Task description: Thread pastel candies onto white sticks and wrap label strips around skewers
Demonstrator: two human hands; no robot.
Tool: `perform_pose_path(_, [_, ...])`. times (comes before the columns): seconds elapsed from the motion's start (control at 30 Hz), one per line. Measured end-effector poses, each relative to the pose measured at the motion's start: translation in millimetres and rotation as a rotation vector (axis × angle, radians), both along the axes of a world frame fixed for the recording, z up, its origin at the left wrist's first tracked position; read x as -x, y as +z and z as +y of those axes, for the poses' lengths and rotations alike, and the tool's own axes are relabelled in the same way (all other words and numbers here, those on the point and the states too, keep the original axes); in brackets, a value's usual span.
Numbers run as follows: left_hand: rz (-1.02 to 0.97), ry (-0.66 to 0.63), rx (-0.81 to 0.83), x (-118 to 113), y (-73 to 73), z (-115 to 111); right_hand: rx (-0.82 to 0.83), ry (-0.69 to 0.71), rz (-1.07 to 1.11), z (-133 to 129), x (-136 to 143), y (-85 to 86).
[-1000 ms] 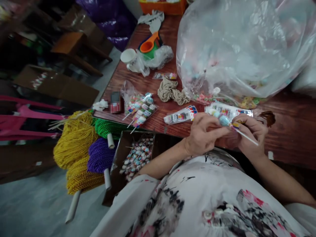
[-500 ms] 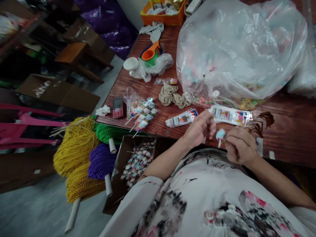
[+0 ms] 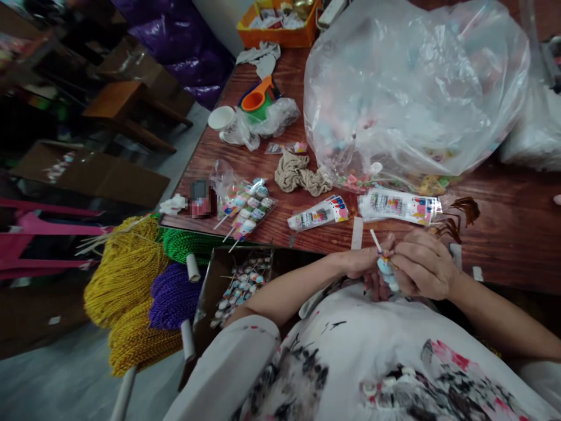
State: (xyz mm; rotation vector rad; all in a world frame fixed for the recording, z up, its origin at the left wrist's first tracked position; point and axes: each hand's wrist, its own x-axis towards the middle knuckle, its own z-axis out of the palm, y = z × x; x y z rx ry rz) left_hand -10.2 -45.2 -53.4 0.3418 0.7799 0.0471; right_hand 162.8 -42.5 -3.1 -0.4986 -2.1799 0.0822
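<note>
A light-blue lollipop (image 3: pixel 386 269) is between my two hands, just past the table's near edge, with its white stick pointing up. My left hand (image 3: pixel 366 268) is closed round one side of it. From the other side the fingers of my right hand (image 3: pixel 423 263) pinch at the wrapper by the base of the stick, where something thin and yellowish shows. Close above the hands lies a stack of flat printed bags (image 3: pixel 398 206), with a smaller pile of the same printed bags (image 3: pixel 319 213) to its left. Brown twist ties (image 3: pixel 465 209) lie right of the stack.
A big clear sack (image 3: pixel 416 88) fills the table's back. Filled lollipop packs (image 3: pixel 254 209), a crumpled beige cloth (image 3: pixel 298 173), cups (image 3: pixel 222 118) and an orange basket (image 3: pixel 276 36) lie leftward. Below stand a carton of lollipops (image 3: pixel 245 286) and yellow cord bundles (image 3: pixel 127 272).
The lollipop has turned over, from stick down to stick up. My left hand has come down and right to meet it, and now both hands hold it. The view has shifted slightly.
</note>
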Motion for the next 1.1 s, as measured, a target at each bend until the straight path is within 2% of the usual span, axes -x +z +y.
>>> perform_pose_path(0.07, [-0.04,-0.005,0.007,-2,5.8,4,-0.122,0.086,-0.009,3,0,7.1])
perform_pose_path(0.1, [-0.079,0.05,-0.024,-2,11.4,7,-0.183,0.132,-0.003,5,1,10.1])
perform_pose_path(0.2, [-0.205,0.408,-0.252,5,41.8,25,-0.197,0.142,0.009,5,5,15.3])
perform_pose_path(0.27, [-0.263,0.643,-0.442,15,67.2,34,-0.101,0.075,0.065,5,9,15.5])
perform_pose_path(0.3, [-0.294,0.699,-0.512,20,77.7,37,-0.003,0.028,0.112,5,11,15.0])
perform_pose_path(0.33, [-0.341,0.696,-0.559,25,84.8,37,0.116,-0.024,0.179,6,14,14.2])
perform_pose_path(0.37, [-0.399,0.637,-0.582,28,87.5,35,0.246,-0.076,0.247,8,16,13.5])
perform_pose_path(0.43, [-0.497,0.42,-0.561,28,78.6,28,0.469,-0.162,0.351,15,19,12.4])
perform_pose_path(0.5, [-0.484,0.274,-0.505,21,56.4,21,0.575,-0.217,0.428,21,21,12.4])
perform_pose_path(0.57, [-0.396,0.312,-0.454,13,33.9,18,0.574,-0.23,0.464,24,22,13.5])
perform_pose_path(0.63, [-0.342,0.396,-0.398,7,22.7,21,0.506,-0.185,0.46,22,22,14.2])
perform_pose_path(0.7, [-0.308,0.494,-0.394,7,26.2,26,0.435,-0.086,0.374,17,22,12.2])
perform_pose_path(0.8, [-0.252,0.637,-0.533,14,45.5,30,0.358,0.031,0.232,10,22,2.1])
perform_pose_path(0.9, [-0.264,0.578,-0.681,21,57.9,25,0.398,0.035,0.211,8,23,-10.0])
perform_pose_path(1.0, [-0.215,0.604,-0.807,22,52.6,13,0.557,-0.056,0.324,10,24,-15.5])
perform_pose_path(1.1, [-0.144,0.637,-0.781,17,38.5,2,0.685,-0.136,0.435,10,30,-16.4])
